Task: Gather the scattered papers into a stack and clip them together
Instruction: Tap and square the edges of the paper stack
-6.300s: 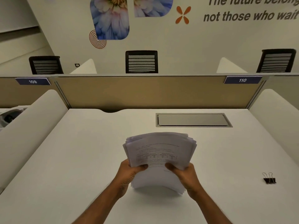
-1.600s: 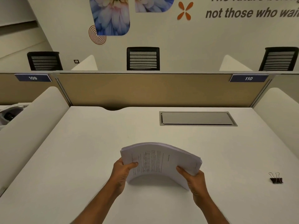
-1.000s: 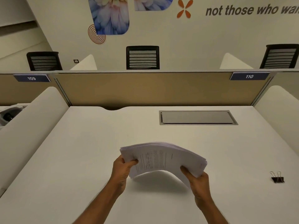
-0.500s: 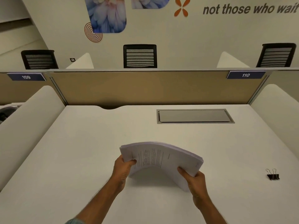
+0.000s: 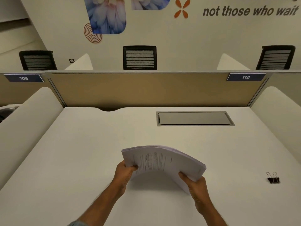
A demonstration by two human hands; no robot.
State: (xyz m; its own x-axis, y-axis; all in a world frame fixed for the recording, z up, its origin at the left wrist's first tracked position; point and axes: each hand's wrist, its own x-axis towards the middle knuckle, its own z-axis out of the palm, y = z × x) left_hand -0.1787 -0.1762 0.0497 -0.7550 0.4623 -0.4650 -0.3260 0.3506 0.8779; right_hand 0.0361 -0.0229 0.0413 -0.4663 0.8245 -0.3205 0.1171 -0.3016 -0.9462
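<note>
Above the white desk (image 5: 81, 160), near its front edge, both hands are holding the stack of papers (image 5: 162, 160), which is arching upward in the middle. The left hand (image 5: 124, 172) is gripping the stack's left end, thumb on top and fingers curled beneath. The right hand (image 5: 196, 185) is pinching the lower right end the same way. Well apart to the right, a black binder clip (image 5: 273, 178) is lying on the desk, its wire handles pointing away from the person.

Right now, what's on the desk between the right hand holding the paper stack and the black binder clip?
Nothing: in the head view, only bare white desk lies between the right hand and the black binder clip.
</note>
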